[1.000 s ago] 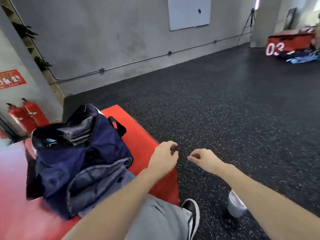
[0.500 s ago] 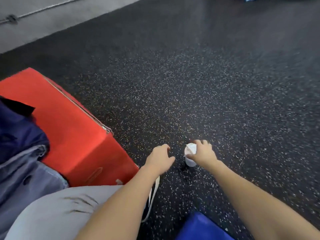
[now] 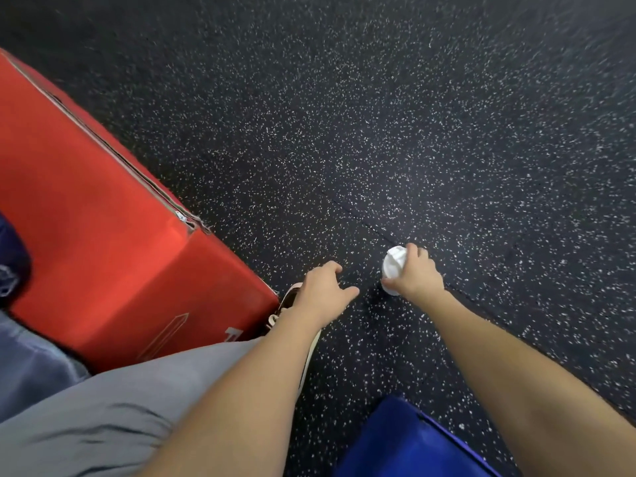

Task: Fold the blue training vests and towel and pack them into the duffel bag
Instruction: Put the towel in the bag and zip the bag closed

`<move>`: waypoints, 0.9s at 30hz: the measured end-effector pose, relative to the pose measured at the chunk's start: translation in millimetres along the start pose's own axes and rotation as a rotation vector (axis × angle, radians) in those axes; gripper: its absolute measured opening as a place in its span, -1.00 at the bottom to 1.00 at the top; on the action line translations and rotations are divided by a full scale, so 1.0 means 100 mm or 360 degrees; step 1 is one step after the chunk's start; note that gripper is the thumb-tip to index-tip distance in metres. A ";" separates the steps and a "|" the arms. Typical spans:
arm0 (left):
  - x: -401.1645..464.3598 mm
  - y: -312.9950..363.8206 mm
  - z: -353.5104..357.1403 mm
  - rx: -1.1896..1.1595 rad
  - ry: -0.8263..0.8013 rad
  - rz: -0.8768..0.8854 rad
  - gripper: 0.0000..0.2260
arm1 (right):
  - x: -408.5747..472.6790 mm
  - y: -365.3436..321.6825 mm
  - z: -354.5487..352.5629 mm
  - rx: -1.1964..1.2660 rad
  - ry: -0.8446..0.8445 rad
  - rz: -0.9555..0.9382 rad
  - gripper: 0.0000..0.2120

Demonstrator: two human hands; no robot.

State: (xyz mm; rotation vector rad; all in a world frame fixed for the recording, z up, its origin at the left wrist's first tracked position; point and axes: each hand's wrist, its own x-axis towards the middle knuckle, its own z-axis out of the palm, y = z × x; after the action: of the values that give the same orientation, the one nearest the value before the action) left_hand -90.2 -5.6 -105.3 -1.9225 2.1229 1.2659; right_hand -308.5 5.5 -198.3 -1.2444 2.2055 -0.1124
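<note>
Low over the speckled floor, my right hand (image 3: 418, 275) grips a small white roll (image 3: 395, 261) that looks like a rolled towel. My left hand (image 3: 323, 290) hovers just left of it with loosely curled fingers and holds nothing. Only a sliver of the navy duffel bag (image 3: 12, 256) shows at the left edge, on the red padded box (image 3: 86, 218). Grey-blue fabric (image 3: 31, 363) lies below the bag and is mostly cut off.
The black speckled rubber floor (image 3: 413, 115) fills most of the view. The red box's corner stands close to my left hand. My grey-trousered leg (image 3: 120, 418) and a shoe (image 3: 292, 299) lie under my left arm. A blue padded object (image 3: 406, 442) is at the bottom edge.
My view has swung from the bag on the red box down to the floor. My right hand has reached down and closed round the white roll, and my left hand has dropped beside it.
</note>
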 end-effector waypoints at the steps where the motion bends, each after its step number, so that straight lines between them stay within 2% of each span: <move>1: 0.00 -0.02 -0.01 -0.0006 -0.0006 -0.0009 -0.44 | 0.00 -0.01 0.02 0.0007 0.0002 -0.0003 -0.01; 6: -0.11 0.04 -0.21 -0.0101 0.0083 0.0030 -0.48 | -0.21 -0.15 -0.13 0.0154 0.0053 -0.0125 -0.04; 16: -1.21 0.49 -1.41 -0.0292 0.0675 0.0433 -0.59 | -1.40 -1.33 -1.59 0.0430 0.0365 -0.0883 -0.11; 22: -2.27 -0.04 -2.49 -0.0279 0.1165 0.0497 -0.65 | -2.47 -2.37 -2.02 0.0646 0.0416 -0.1427 -0.50; 25: -2.82 -0.47 -2.99 -0.0126 0.1368 0.0408 -0.68 | -3.00 -2.87 -2.03 0.0663 0.0321 -0.1688 -0.53; 27: -3.12 -0.81 -3.28 0.0067 0.1428 0.0323 -0.71 | -3.23 -3.18 -1.93 0.0618 0.0229 -0.1811 -0.42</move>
State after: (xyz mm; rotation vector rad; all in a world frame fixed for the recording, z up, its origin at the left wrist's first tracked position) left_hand 214.8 77.0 229.0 -2.6266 2.7046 0.3312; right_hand -49.3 47.5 218.8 -2.0993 1.2093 -1.0274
